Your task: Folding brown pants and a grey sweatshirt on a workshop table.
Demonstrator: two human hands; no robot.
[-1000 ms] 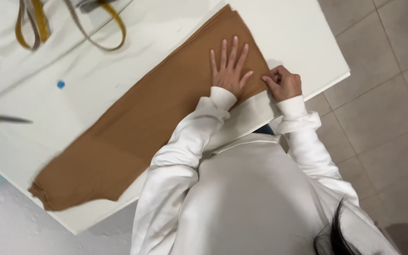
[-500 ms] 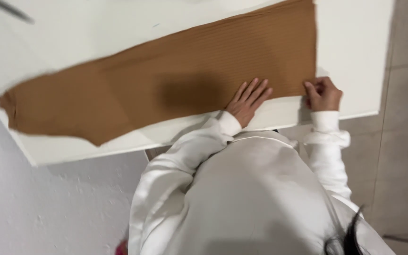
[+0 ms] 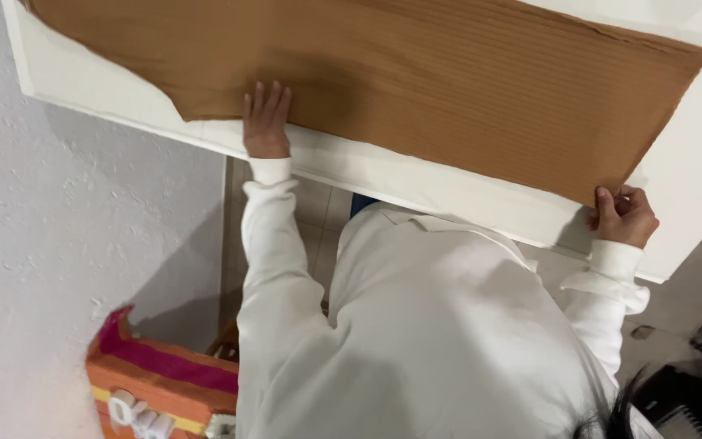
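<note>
Brown ribbed fabric (image 3: 416, 89) lies spread flat across the white desk (image 3: 692, 195), running from the left edge to a corner at the near right.

Left hand (image 3: 266, 122) — flat, palm down, fingers straight and slightly spread, pressing on the near edge of the fabric towards the left. Fingertips are on the brown cloth, heel of the hand sits on bare desk just beside the fabric's edge. Nothing gripped, just holding it down.

Right hand (image 3: 623, 215) — curled, thumb and fingers pinched on the fabric's near right corner, at the near edge of the desk. Closed tight on that corner.

The two hands are well apart, with most of the fabric's near edge between them. Fabric looks smooth, with a soft shadow across the middle.

Around it: white sleeves (image 3: 274, 244) and a white top fill the near part of the view. Textured white wall (image 3: 67, 244) on the left. Orange and pink striped box (image 3: 164, 378) on the floor near left — tiled floor (image 3: 314, 207) shows under the desk.
</note>
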